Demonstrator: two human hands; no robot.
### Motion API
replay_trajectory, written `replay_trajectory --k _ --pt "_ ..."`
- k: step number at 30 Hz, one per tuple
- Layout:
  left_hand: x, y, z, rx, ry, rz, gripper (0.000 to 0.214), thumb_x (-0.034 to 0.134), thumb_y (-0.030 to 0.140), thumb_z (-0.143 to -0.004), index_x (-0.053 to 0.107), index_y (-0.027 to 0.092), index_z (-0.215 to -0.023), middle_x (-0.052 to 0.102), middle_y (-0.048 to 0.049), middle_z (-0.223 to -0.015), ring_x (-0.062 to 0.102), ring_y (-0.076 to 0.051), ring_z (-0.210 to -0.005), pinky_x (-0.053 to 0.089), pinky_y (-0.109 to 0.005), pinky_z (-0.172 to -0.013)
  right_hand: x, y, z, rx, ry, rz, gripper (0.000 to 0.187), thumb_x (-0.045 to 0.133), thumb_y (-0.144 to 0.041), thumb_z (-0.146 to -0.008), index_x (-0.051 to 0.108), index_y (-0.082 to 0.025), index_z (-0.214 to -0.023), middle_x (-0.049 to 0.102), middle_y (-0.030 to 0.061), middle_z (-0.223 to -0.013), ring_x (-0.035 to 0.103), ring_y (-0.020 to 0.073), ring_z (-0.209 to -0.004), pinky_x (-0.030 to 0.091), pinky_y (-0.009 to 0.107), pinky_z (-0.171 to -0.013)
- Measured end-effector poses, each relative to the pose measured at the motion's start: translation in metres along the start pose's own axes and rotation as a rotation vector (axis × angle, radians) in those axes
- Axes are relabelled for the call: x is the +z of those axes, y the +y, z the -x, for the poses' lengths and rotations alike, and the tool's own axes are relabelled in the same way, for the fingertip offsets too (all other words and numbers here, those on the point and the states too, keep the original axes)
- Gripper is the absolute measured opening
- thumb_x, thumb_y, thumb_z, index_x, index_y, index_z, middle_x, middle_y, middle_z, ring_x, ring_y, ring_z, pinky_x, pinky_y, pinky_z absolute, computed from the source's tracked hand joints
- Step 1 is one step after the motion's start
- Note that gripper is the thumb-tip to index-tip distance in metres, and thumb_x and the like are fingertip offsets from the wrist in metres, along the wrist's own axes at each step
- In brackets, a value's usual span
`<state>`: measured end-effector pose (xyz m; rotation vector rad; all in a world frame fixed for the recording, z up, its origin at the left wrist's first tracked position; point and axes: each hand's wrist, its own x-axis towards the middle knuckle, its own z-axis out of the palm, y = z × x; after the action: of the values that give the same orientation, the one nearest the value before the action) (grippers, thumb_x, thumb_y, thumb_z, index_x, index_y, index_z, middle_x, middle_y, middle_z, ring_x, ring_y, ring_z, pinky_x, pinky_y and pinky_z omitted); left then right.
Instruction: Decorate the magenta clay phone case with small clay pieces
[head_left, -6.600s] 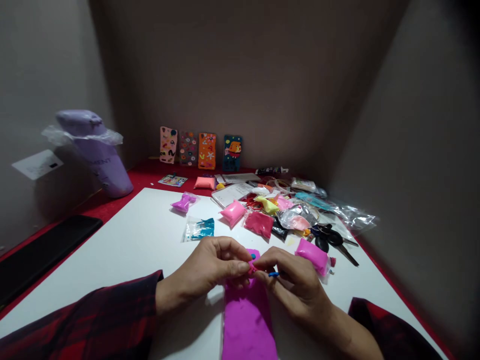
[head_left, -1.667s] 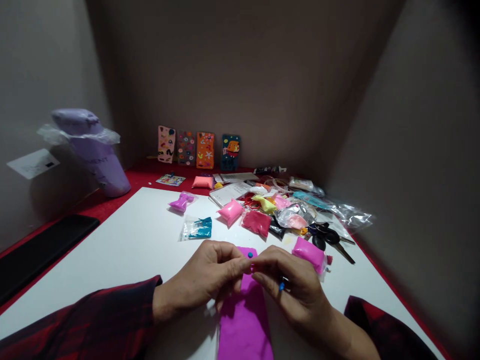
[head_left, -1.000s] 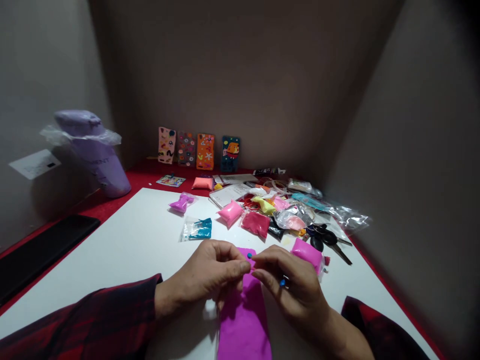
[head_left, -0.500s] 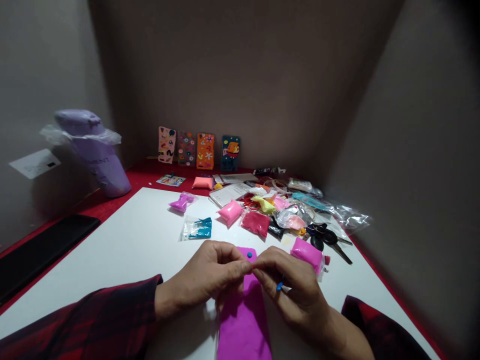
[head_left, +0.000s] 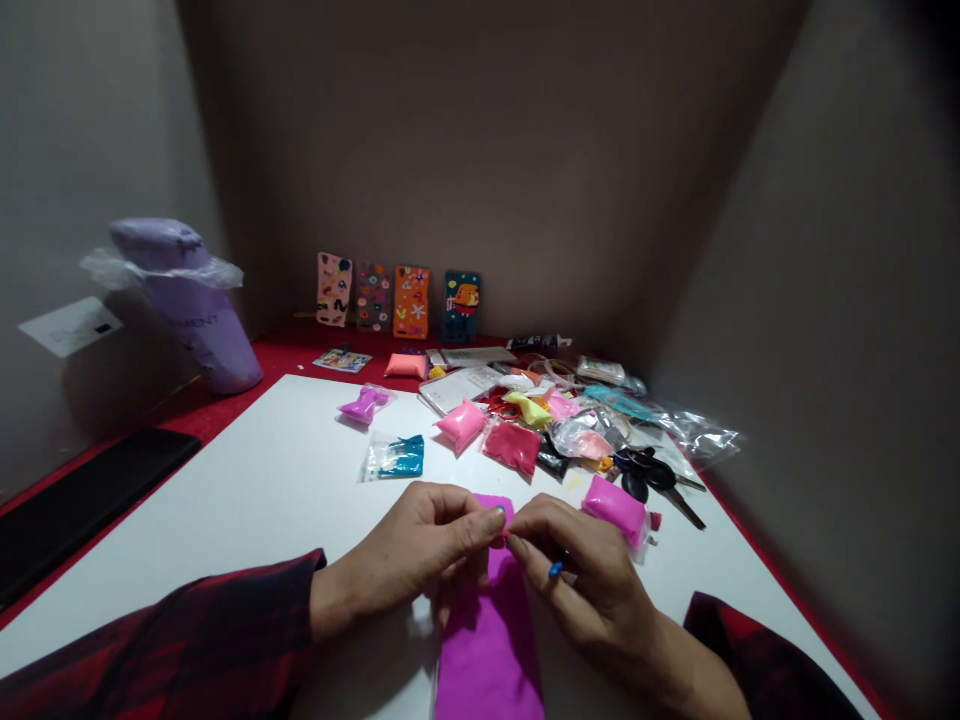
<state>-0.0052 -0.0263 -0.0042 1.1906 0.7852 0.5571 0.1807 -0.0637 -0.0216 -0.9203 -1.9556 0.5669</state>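
Note:
My left hand (head_left: pixel 420 545) and my right hand (head_left: pixel 592 570) meet fingertip to fingertip over a flat magenta clay-covered phone case (head_left: pixel 487 650). Both pinch a tiny red bit of clay (head_left: pixel 505 535), mostly hidden by the fingertips. A small blue piece (head_left: pixel 555 569) pokes out between the fingers of my right hand; its kind cannot be made out. My left thumb covers most of a blue dot near the top of the case.
Beyond my hands lie a teal clay bag (head_left: pixel 401 456), a pink clay bag (head_left: pixel 461 426), a red clay bag (head_left: pixel 511 447) and a magenta clay bag (head_left: pixel 615 508). Scissors (head_left: pixel 660 475) lie right. Decorated phone cases (head_left: pixel 411 302) lean on the back wall; a purple bottle (head_left: pixel 199 310) stands left.
My left thumb has shifted slightly, now covering most of the blue dot on the case. The blue piece in my right hand has moved slightly. Both hands keep pinching.

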Motion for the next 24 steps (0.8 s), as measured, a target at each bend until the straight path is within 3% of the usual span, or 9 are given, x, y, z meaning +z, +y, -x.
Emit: replay_trajectory --k 8,13,19,24 --pt "0.0002 -0.002 0.0015 -0.022 0.011 0.008 0.037 0.065 0.048 -0.077 0.055 0.014 -0.066 0.057 0.0015 -0.05 0.047 -0.006 -0.035 0.034 -0.015 -0.033 -0.0012 -0.0024 -0.0008 0.0 -0.028 -0.012 0.011 0.05 -0.012 -0.087 0.058 -0.017 -0.092 0.058 0.0039 -0.076 0.054 0.0145 -0.065 0.041 0.027 -0.057" --pt "-0.0005 -0.0023 0.0008 -0.018 -0.029 0.022 0.036 0.063 0.046 -0.08 0.058 0.013 -0.068 0.059 0.001 -0.052 0.048 -0.006 -0.034 0.035 -0.015 -0.033 0.0004 -0.0009 -0.0011 -0.039 -0.004 -0.006 0.011 0.051 -0.011 -0.088 0.06 -0.017 -0.092 0.061 0.004 -0.075 0.057 0.0145 -0.065 0.043 0.026 -0.057" --pt "-0.0026 -0.002 -0.0025 -0.041 -0.103 0.071 0.047 0.055 0.056 -0.082 0.059 0.012 -0.068 0.06 -0.001 -0.051 0.051 -0.007 -0.034 0.038 -0.015 -0.034 0.0007 0.0021 -0.0021 -0.036 0.037 0.052 0.011 0.052 -0.012 -0.088 0.062 -0.016 -0.086 0.059 0.0044 -0.071 0.054 0.0147 -0.061 0.042 0.026 -0.055" --pt "-0.0045 -0.0048 -0.0027 -0.081 -0.093 0.111 0.035 0.063 0.047 -0.08 0.059 0.012 -0.074 0.061 -0.0001 -0.055 0.051 -0.006 -0.036 0.04 -0.014 -0.035 -0.0001 0.0002 -0.0029 -0.033 0.037 0.029 0.01 0.053 -0.012 -0.088 0.063 -0.015 -0.087 0.06 0.0045 -0.071 0.055 0.0147 -0.062 0.042 0.026 -0.055"
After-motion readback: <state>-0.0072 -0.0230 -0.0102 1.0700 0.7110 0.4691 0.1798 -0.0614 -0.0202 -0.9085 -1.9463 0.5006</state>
